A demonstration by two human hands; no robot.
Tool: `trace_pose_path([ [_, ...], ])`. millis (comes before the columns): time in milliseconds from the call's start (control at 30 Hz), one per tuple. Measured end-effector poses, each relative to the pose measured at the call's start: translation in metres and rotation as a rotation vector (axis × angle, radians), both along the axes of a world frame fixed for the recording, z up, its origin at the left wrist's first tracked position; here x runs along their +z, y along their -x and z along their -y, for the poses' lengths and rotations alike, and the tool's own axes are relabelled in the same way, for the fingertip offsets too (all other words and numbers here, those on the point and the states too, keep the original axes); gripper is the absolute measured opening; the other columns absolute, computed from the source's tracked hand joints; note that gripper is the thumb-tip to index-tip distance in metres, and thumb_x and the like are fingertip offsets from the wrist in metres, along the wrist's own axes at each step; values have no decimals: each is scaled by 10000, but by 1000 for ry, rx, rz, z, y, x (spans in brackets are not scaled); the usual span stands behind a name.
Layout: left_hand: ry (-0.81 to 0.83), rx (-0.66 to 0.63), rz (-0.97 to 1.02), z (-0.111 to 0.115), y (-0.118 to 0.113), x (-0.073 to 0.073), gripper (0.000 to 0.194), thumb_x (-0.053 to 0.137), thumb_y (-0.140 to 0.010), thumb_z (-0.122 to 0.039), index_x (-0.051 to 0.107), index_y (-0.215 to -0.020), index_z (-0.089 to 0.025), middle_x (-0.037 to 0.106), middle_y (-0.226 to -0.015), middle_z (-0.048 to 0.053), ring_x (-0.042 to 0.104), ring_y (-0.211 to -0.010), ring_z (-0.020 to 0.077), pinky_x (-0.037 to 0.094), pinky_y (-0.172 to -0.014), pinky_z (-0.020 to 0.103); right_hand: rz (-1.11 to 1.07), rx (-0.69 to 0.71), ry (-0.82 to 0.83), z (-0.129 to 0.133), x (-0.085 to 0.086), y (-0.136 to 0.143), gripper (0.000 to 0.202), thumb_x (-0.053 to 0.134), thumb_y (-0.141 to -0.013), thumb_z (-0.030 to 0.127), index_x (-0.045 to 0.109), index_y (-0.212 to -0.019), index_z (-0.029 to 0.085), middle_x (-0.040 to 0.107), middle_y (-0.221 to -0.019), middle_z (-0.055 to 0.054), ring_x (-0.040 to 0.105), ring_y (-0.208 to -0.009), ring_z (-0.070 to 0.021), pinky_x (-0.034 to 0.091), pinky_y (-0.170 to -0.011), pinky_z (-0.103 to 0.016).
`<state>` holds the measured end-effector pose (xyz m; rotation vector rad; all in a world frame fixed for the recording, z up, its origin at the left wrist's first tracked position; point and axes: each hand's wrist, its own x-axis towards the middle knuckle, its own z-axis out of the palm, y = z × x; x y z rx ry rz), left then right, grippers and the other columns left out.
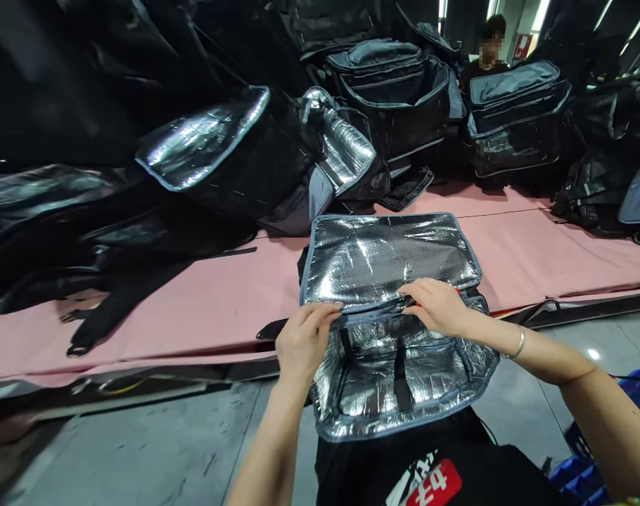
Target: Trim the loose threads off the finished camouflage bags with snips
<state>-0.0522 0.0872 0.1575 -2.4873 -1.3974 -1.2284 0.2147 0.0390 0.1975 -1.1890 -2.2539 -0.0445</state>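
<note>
An insulated bag [388, 260] with a silver foil lining and grey-blue edging lies open in front of me, its lid folded back onto the pink table. The bag's foil-lined body [373, 393] hangs over the near table edge against my lap, with a dark strap across its inside. My left hand [304, 344] pinches the edging at the left of the seam between lid and body. Farther right on that seam, my right hand [439, 307] is closed with its fingertips at the edge. Small bits of red show beside the right hand; what they belong to is hidden.
More black bags with foil linings [204, 144] are heaped on the left of the pink table [214, 302]. Open black bags [399, 126] stand along the back and right. A person [489, 53] is behind them. Blue material [589, 464] lies at lower right.
</note>
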Motion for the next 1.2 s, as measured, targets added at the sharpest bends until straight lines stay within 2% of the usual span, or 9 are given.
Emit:
trace_pose_path([
  [167, 23, 40, -146, -6, -14, 9, 171, 487, -866, -280, 637, -815, -217, 690, -848, 11, 632, -748, 146, 419, -569, 244, 147, 31, -103, -16, 4, 22, 188, 458, -926, 265, 606, -922, 151, 618, -829, -60, 497, -732, -165, 327, -626, -283],
  [333, 96, 79, -249, -4, -24, 21, 253, 429, -883, -316, 641, -800, -207, 682, -811, 30, 625, -681, 175, 332, -477, 267, 294, 18, -173, -28, 8, 30, 263, 400, -950, 256, 616, -835, 161, 603, -779, -49, 448, -698, -155, 244, -594, -294],
  [567, 234, 108, -335, 2, -28, 32, 269, 384, -897, -288, 636, -867, -199, 670, -894, 36, 625, -733, 171, 330, -488, 258, 352, 41, -334, -31, 5, 33, 224, 413, -941, 196, 590, -806, 171, 581, -760, -24, 407, -688, -145, 197, -574, -291],
  [800, 242, 119, -340, 4, -28, 34, 230, 414, -889, -280, 625, -852, -198, 665, -893, 25, 623, -741, 168, 328, -497, 253, 383, 84, -456, -35, 9, 36, 263, 387, -934, 118, 564, -750, 180, 551, -688, -1, 381, -640, -138, 177, -561, -297],
  [933, 208, 108, -318, 4, -28, 31, 199, 439, -882, -267, 622, -839, -200, 668, -880, 8, 622, -739, 156, 334, -495, 245, 357, 101, -390, -37, 9, 32, 260, 393, -940, 154, 572, -753, 181, 558, -680, -3, 408, -644, -136, 200, -559, -292],
  [1033, 137, 87, -262, 5, -26, 27, 184, 460, -880, -274, 621, -831, -199, 668, -861, -1, 623, -737, 139, 358, -504, 234, 243, 105, -284, -31, 11, 26, 213, 429, -932, 220, 595, -810, 168, 594, -730, -26, 460, -683, -148, 270, -580, -281],
  [1100, 56, 62, -213, 6, -25, 24, 170, 476, -876, -266, 618, -820, -192, 669, -843, -1, 622, -736, 128, 384, -526, 223, 87, 72, -165, -19, 13, 20, 183, 459, -920, 260, 602, -879, 154, 613, -785, -47, 498, -726, -158, 334, -621, -276],
  [1200, -87, 3, -144, 10, -25, 19, 124, 503, -863, -216, 606, -804, -180, 670, -811, 6, 614, -733, 120, 427, -601, 209, -269, -52, 101, 8, 10, 12, 174, 507, -887, 279, 589, -980, 157, 625, -889, -60, 542, -794, -158, 405, -709, -276],
])
